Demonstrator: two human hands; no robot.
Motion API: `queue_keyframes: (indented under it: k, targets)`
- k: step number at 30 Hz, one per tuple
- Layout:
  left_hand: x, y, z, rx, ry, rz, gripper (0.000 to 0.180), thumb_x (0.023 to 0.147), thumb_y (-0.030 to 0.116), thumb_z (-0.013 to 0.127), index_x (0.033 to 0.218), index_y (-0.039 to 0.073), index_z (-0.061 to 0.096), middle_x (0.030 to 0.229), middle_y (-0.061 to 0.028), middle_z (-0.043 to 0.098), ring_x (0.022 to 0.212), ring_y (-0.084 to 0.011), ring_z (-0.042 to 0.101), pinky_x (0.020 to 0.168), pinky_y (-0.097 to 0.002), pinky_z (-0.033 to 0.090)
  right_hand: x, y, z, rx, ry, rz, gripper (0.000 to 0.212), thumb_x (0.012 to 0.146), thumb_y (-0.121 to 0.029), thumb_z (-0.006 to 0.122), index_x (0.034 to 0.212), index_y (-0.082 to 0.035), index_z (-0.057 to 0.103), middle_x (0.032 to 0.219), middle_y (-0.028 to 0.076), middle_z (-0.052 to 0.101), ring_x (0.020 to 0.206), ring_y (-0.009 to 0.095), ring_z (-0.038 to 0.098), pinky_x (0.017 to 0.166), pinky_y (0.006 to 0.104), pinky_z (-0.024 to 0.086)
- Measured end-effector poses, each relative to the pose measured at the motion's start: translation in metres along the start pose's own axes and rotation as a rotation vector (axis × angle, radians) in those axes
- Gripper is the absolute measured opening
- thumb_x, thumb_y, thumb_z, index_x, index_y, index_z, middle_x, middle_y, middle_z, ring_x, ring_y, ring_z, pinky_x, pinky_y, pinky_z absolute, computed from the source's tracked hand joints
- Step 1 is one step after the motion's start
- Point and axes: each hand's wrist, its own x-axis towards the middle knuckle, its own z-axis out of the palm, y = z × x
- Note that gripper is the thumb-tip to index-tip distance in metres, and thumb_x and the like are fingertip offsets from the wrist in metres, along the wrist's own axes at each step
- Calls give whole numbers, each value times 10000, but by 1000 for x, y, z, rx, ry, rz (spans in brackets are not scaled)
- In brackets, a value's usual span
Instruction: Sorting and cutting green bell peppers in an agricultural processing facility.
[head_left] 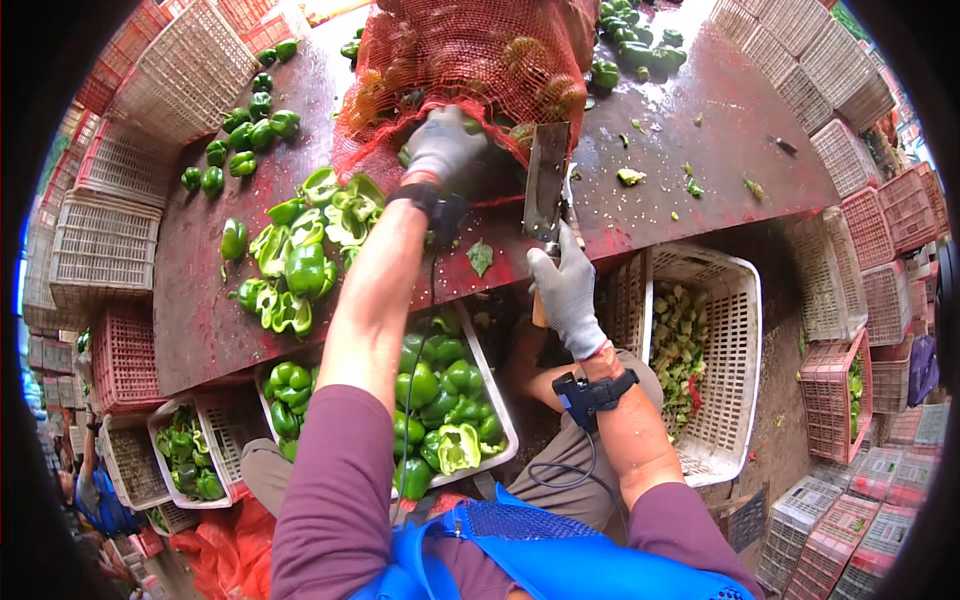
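Your left fingers (pixel 443 128) are curled at the mouth of the red mesh sack (pixel 460 50), their tips hidden in its folds; you cannot tell from here whether they pinch mesh or a pepper. The sack bulges just beyond them, with rounded green shapes showing through. Your right fingers (pixel 546 270) are closed around a cleaver (pixel 545 175), its broad blade pointing away from you, close to the sack's right side.

Between your two hands, a loose leaf (pixel 480 257) lies on the counter (pixel 195 320). Left of your left fingers and nearer to you sit cut peppers (pixel 272 247) in a heap, some opened and hollow; farther left, whole peppers (pixel 242 163) trail away. More stand beyond the cleaver, right of the sack.

The counter's near edge passes under your left forearm and close by your right fingers. Right of the blade you have a broad stretch carrying mainly small scraps, with a small knife (pixel 782 145) well out. Below the edge, a crate of peppers (pixel 511 440) sits nearer to you than your left fingers, and a scrap crate (pixel 725 400) stands right of your right ones.
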Motion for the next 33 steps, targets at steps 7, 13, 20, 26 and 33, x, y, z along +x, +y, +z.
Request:
queue_keyframes:
  k: [7, 13, 20, 26, 33]
  targets:
    - [-163, -44, 21, -711, 246, -43, 554, 986, 420, 851, 1320, -3, 726, 1190, -236, 808, 1085, -358, 806, 995, -481, 624, -27, 1, -20, -17, 23, -102, 544, 1032, -230, 722, 1516, 7, 651, 887, 84, 721, 675, 166, 724, 658, 368, 627]
    - [-291, -12, 70, -156, 250, 8, 750, 1065, 462, 806, 1658, 90, 539, 1548, -226, 632, 1340, -501, 676, 1122, -567, 564, -88, 12, -24, -330, -129, 9, 668, 1020, -347, 688, 1635, -98, 612, 1111, 249, 838, 1047, 488, 817, 952, 557, 641]
    - [-304, -52, 54, -427, 322, -59, 443, 1100, 317, 763, 1463, 64, 741, 1366, -242, 767, 1283, -441, 731, 1119, -528, 574, -157, 4, -3, -363, -224, -73, 610, 1044, -252, 701, 1638, -132, 631, 946, 130, 763, 706, 249, 780, 735, 438, 655]
    - [-310, -51, 44, -505, 297, -172, 440, 1099, 311, 775, 1472, 78, 779, 1359, -248, 798, 1277, -426, 753, 1125, -498, 578, -161, -17, 0, -321, -366, 68, 618, 1023, -277, 656, 1624, -136, 626, 997, 191, 805, 873, 360, 818, 845, 500, 652]
    - [-312, -68, 43, -715, 234, -253, 418, 1117, 255, 740, 1488, 69, 790, 1365, -255, 821, 1262, -381, 802, 1089, -449, 599, -123, -2, 23, -377, -486, 9, 564, 1006, -248, 682, 1525, -28, 665, 1000, 196, 795, 870, 310, 792, 805, 472, 643]
